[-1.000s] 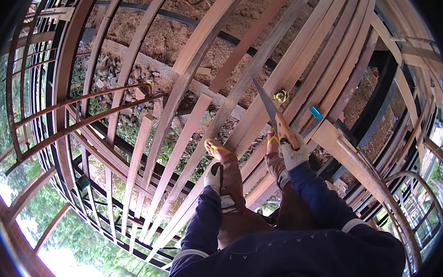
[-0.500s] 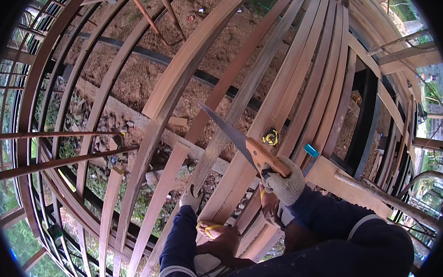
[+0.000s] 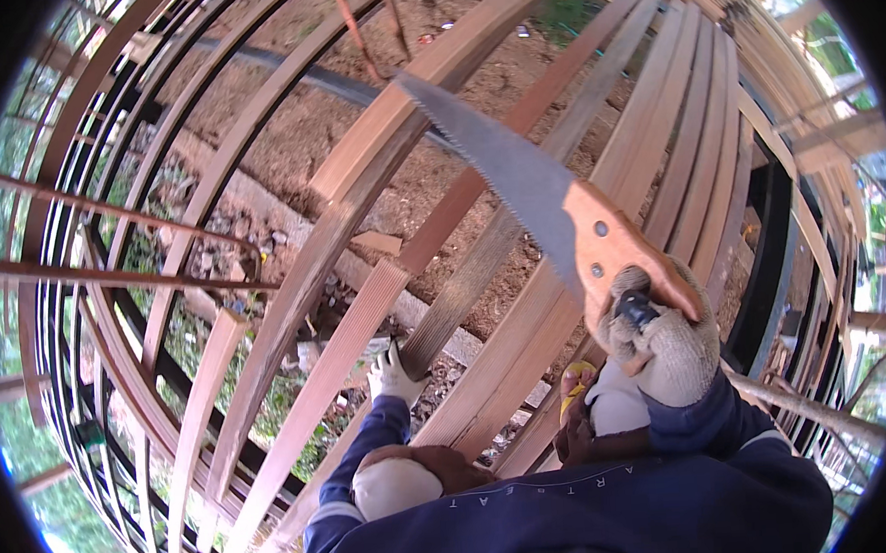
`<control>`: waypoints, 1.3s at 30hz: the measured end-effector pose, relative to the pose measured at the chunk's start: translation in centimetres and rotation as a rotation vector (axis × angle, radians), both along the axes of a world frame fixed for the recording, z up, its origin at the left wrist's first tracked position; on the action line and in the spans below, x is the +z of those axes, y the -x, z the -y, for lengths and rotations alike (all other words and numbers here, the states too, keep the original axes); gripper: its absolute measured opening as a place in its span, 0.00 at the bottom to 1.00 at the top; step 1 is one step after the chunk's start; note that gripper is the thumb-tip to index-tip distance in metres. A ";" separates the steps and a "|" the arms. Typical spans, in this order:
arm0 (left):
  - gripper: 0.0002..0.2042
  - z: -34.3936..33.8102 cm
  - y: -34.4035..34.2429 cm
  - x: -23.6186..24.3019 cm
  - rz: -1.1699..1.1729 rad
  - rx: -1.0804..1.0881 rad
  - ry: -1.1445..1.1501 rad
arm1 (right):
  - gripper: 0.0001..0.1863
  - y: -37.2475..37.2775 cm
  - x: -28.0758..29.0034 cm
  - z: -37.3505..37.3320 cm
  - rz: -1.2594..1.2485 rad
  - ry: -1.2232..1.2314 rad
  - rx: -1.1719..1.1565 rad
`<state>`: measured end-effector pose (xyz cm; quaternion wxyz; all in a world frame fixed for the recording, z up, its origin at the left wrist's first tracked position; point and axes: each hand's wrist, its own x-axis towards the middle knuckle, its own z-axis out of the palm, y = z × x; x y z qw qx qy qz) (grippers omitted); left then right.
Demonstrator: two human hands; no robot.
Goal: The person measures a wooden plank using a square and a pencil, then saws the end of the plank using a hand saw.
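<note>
My right hand (image 3: 667, 350), in a pale knit work glove, is closed around the wooden handle of a handsaw (image 3: 507, 163). The saw is raised above the boards, its toothed blade pointing to the far left. A small black object (image 3: 637, 309) shows at the gloved fingers; its kind is unclear. My left hand (image 3: 396, 376), also gloved, grips a weathered wooden plank (image 3: 464, 300) low in the view. That plank runs away to the far right, and part of it is hidden under the glove. Beside it on the left lies a reddish plank (image 3: 364, 306) with a square-cut end.
Long wooden boards (image 3: 646, 136) run side by side to the right of the saw. Bare soil (image 3: 285, 135), rubble and grass lie below the gaps. Rusty metal bars (image 3: 122, 278) jut in from the left. My sandalled foot (image 3: 574, 385) is near the right hand.
The handsaw and my right hand have risen closer to the camera and shifted right. A yellow-black roll and a blue item on the boards are no longer visible. My left hand remains at the plank.
</note>
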<state>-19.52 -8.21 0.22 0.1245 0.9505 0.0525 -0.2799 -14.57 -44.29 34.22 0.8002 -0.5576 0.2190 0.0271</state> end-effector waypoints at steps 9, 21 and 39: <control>0.55 -1.9 -2.9 0.7 -0.217 -0.096 0.147 | 0.21 2.0 -0.9 0.6 0.133 -0.158 -0.085; 0.42 -6.4 -6.3 -5.7 -0.346 -0.181 0.598 | 0.14 0.0 -4.0 1.1 0.059 -0.028 -0.077; 0.52 -3.7 -4.7 0.3 -0.260 0.091 0.309 | 0.19 -0.8 -2.0 0.4 -0.132 0.360 0.083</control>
